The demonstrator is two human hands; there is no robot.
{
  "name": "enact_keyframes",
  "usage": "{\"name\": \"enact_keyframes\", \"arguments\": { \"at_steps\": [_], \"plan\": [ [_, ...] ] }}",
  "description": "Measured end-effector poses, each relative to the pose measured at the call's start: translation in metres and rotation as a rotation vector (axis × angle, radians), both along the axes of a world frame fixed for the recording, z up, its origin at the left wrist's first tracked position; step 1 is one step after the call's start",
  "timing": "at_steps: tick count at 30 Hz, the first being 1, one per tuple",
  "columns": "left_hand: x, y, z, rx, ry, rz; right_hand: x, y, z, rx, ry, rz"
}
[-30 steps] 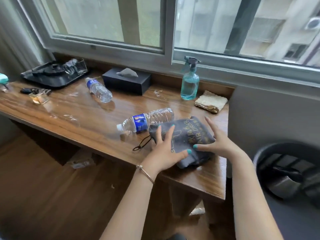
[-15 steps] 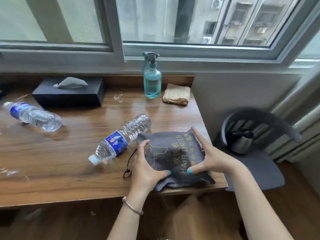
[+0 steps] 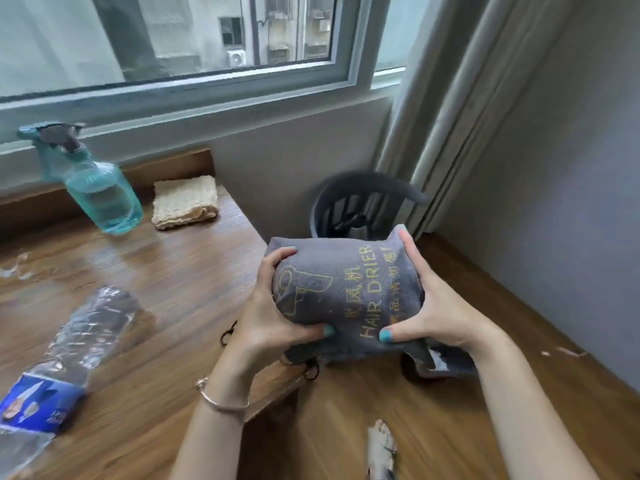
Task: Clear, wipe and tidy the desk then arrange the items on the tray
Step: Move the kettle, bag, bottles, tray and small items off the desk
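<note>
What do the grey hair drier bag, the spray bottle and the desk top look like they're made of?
Hair drier bag: seemingly woven fabric, matte grey; it dents under both hands, left hand and right hand, and carries yellow print.
Spray bottle: probably clear teal plastic; liquid shows through.
Desk: wood or wood-look laminate, glossy; grain lines and window glare show.

Wooden desk (image 3: 180, 292), spray bottle (image 3: 100, 195), folded cloth (image 3: 185, 202), lying water bottle (image 3: 69, 355)

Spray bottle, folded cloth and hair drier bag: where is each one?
spray bottle (image 3: 104, 202), head view, on its clear teal body.
folded cloth (image 3: 185, 201), head view, on its top face.
hair drier bag (image 3: 346, 292), head view, on its printed front.
</note>
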State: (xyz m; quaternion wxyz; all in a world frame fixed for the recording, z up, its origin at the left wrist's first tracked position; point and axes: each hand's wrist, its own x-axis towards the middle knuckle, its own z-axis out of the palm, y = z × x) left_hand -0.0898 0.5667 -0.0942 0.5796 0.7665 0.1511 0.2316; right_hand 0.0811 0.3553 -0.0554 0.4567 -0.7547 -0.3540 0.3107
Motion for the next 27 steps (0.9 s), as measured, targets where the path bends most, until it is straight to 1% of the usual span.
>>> {"name": "enact_keyframes", "arguments": {
  "at_steps": [3,6,9,13,19,23,27],
  "plan": [
    [0.063,-0.019,0.003,0.048,0.025,-0.141,0.039,-0.038,0.001,-0.033,-0.054,-0.106],
    [0.135,-0.044,-0.008,0.094,0.029,-0.2,0.095,-0.069,-0.01,-0.04,-0.069,-0.153],
    [0.206,-0.07,-0.029,0.067,0.055,-0.209,0.167,-0.094,-0.029,-0.081,-0.095,-0.146],
    [0.279,-0.092,-0.056,0.006,0.147,-0.171,0.252,-0.107,-0.054,-0.141,-0.066,-0.099],
    [0.366,-0.096,-0.091,0.002,0.234,-0.098,0.34,-0.104,-0.111,-0.093,0.021,-0.096],
    [0.422,-0.086,-0.133,-0.037,0.3,-0.122,0.38,-0.093,-0.161,-0.066,0.069,-0.202],
    [0.484,-0.062,-0.194,-0.084,0.351,-0.139,0.427,-0.069,-0.219,-0.067,0.092,-0.303]
  ]
}}
